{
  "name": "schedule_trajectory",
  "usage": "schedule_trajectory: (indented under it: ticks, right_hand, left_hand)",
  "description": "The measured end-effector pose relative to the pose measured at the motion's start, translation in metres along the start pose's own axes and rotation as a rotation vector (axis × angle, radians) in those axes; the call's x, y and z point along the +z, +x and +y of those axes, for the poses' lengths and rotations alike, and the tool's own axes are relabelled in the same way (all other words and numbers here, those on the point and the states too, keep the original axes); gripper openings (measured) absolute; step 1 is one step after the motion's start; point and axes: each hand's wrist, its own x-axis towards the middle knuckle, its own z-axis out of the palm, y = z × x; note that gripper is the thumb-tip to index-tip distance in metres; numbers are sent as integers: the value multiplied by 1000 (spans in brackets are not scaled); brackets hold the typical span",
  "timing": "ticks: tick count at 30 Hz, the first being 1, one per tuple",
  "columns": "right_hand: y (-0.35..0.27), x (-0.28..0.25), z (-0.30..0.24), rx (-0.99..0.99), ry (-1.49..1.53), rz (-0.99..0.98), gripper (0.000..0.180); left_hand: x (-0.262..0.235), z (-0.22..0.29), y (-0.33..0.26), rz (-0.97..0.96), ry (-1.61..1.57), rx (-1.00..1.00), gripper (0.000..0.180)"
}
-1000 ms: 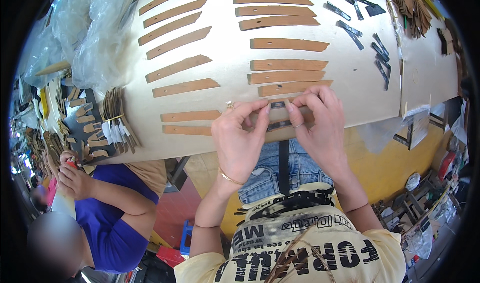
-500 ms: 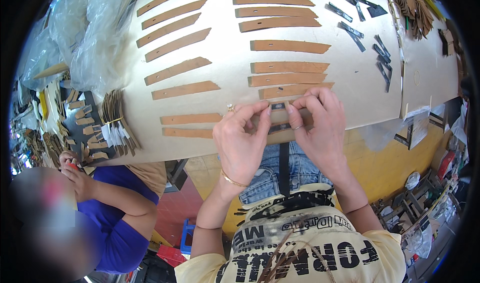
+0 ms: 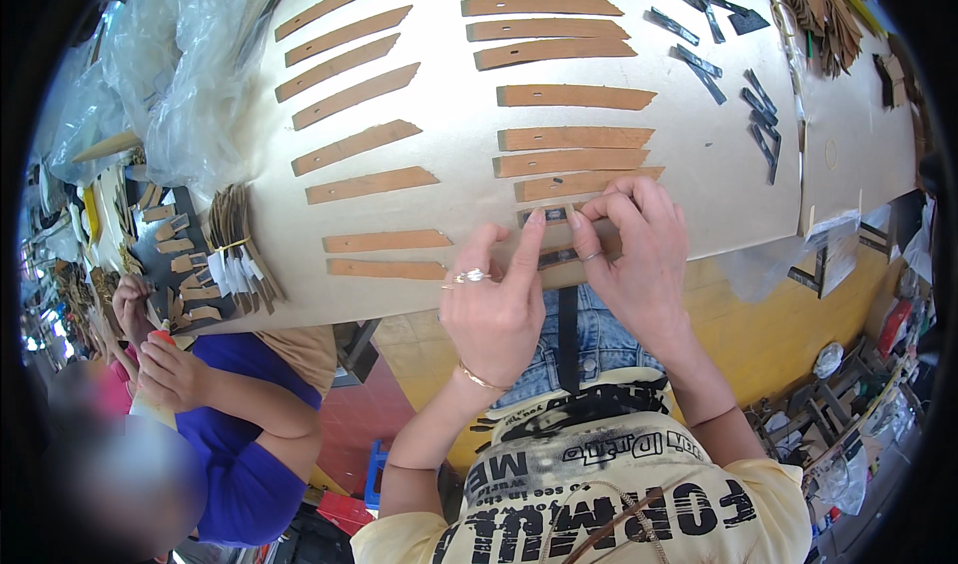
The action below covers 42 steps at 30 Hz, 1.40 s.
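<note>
Near the table's front edge lies a small tan strap piece with a dark rectangular patch (image 3: pixel 556 216). The outstretched index finger of my left hand (image 3: pixel 494 309) presses on its left end, with the other fingers apart from it and partly bent. My right hand (image 3: pixel 639 250) pinches the right end between thumb and fingers. Just below sits another dark-patched strap (image 3: pixel 557 257), partly covered by my hands. Right above, a brown leather strap (image 3: pixel 589 183) with a slanted end lies flat.
Rows of brown leather straps (image 3: pixel 374 184) lie on the table (image 3: pixel 459 125). Black strips (image 3: pixel 763 115) are scattered at right. A banded strap bundle (image 3: pixel 235 250) and plastic bags (image 3: pixel 200 85) lie at left. A blue-sleeved person's hand (image 3: pixel 172 369) holds a red-tipped thing there.
My left hand has gone from a thumb-and-finger pinch to a straight index finger pressing on the piece. My right hand has barely moved. The person at left has shifted their hands.
</note>
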Motion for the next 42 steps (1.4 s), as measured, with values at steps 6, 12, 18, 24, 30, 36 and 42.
schedule_trajectory:
  ticks: [6, 12, 18, 24, 30, 36, 42]
  right_hand:
    - [-4, 4, 2, 57, 29, 83, 23]
    - [-3, 0, 12, -21, -77, 272, 28]
    - [13, 4, 8, -186, -4, 224, 14]
    - [26, 13, 6, -247, -20, 213, 10]
    - [19, 14, 10, -154, 62, 269, 11]
    - [20, 11, 13, -249, 40, 321, 12]
    - [18, 14, 7, -215, 92, 222, 12]
  left_hand:
    - [7, 0, -4, -32, 279, 70, 57]
    - [4, -6, 0, -87, 191, 79, 51]
    - [1, -2, 5, 13, -29, 13, 49]
    - [6, -3, 18, -14, 208, 113, 51]
    - [5, 0, 17, -73, 248, 76, 48]
    - [5, 0, 20, -64, 220, 102, 47]
    - [3, -1, 18, -80, 250, 115, 39]
